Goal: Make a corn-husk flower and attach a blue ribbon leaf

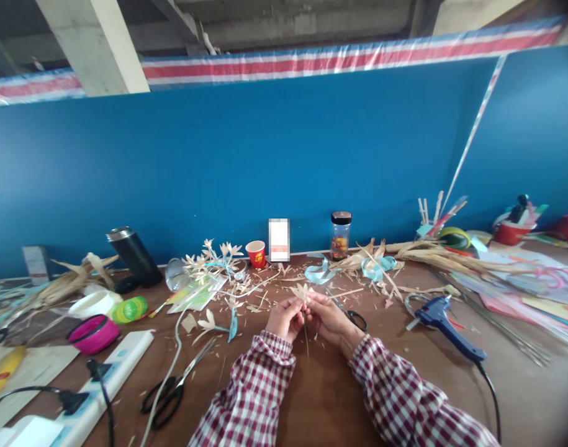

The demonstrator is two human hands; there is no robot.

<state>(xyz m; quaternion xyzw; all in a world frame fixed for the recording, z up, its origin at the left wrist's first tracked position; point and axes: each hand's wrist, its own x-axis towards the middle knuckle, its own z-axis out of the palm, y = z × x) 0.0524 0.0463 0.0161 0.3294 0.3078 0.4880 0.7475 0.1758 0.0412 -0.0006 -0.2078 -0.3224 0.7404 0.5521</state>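
Observation:
Both hands meet over the middle of the table around a small pale flower (301, 290) that looks made of dried husk. My left hand (286, 316) pinches its base from the left. From the right, my right hand (329, 320) has its fingers closed on the same base. A thin stem hangs down below the fingers. Just beyond my right hand lies a pair of black-handled scissors (358, 320), partly hidden. Finished-looking husk flowers (218, 257) lie in a bunch to the left, and a single one (210, 321) with blue ribbon is closer.
Larger scissors (165, 400) lie left, beside a white cable and a power strip (111, 379). A blue glue gun (449, 326) rests at right, near wires (502, 332) and husks (451, 256). A red paper cup (256, 254), glass jar (340, 236) and black flask (137, 257) stand at the back.

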